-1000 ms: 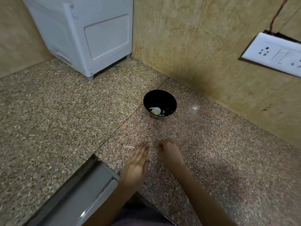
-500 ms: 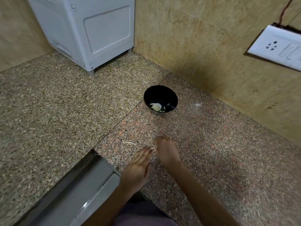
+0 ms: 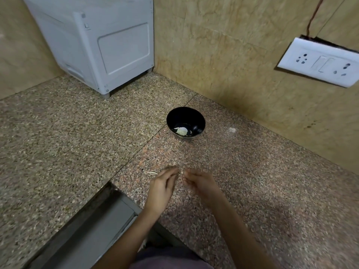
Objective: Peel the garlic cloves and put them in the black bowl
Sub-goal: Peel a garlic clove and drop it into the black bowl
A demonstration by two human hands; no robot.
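The speckled granite counter [image 3: 77,152] meets a tiled corner. The black bowl [image 3: 171,117] sits near the wall with one pale peeled clove [image 3: 182,131] in it. My right hand [image 3: 200,183] curls its fingers round what looks like another small clove [image 3: 182,172] (too blurred to be sure). My left hand [image 3: 162,188] reaches for it, fingers straight and together. A peel strip [image 3: 152,173] lies beside it, so I judge this clove only partly peeled.
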